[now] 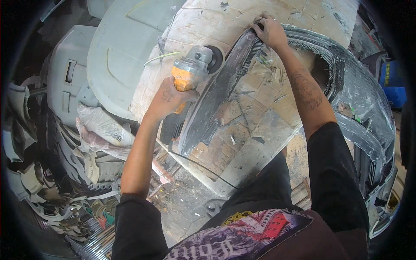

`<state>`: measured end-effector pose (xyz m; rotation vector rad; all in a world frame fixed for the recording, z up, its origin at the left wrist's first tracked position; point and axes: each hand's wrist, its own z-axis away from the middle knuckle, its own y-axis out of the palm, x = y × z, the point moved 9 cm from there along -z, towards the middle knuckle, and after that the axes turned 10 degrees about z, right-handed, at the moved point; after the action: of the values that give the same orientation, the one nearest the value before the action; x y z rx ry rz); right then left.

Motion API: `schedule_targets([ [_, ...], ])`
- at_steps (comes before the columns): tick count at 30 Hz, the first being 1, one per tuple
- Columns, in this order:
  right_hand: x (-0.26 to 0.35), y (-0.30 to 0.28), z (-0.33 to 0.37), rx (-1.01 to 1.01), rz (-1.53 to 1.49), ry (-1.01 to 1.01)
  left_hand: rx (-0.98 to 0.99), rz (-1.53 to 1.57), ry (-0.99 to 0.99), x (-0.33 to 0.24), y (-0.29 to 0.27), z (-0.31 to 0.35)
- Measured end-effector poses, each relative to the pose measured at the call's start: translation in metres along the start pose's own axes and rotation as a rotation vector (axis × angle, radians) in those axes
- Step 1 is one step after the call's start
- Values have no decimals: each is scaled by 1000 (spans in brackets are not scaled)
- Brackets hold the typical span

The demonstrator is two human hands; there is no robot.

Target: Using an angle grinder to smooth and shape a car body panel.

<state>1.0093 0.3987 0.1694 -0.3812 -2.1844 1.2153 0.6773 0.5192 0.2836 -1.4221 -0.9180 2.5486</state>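
Observation:
My left hand [169, 97] is wrapped round the body of an orange and grey angle grinder [187, 73]. The grinder's dark round disc [214, 59] sits beside the left outer edge of a dark, dusty car body part [216, 104] that looks like a bumper; I cannot tell whether they touch. Up at the far corner of this part, my right hand [271, 32] has its fingers curled over the edge. The part curves round to the right, with ribbed, woven-looking dark surfaces and pale dust on it.
Scuffed cardboard [260, 108] covers the work table beneath the part. A black cord [203, 164] hangs across the table's near edge. Large grey panels [125, 65] stand at the left, above a heap of grey parts [47, 186]. A blue container [393, 82] is at the far right.

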Motion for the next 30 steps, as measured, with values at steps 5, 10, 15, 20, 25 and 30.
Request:
schedule_targets([
  [5,3,-4,0,-34,6,-39,11,14,2,4,-1,0],
  [10,2,-3,1,-38,8,-23,-5,-21,-6,10,-2,0],
  [15,2,-2,0,-48,8,-41,4,-4,3,8,-1,5],
  [20,4,-5,0,-74,16,-49,-3,13,-9,7,1,12],
  [25,4,-4,0,-64,26,-40,-9,43,-33,14,3,12],
  [30,3,-2,0,-59,27,-53,-10,104,-29,21,6,12],
])
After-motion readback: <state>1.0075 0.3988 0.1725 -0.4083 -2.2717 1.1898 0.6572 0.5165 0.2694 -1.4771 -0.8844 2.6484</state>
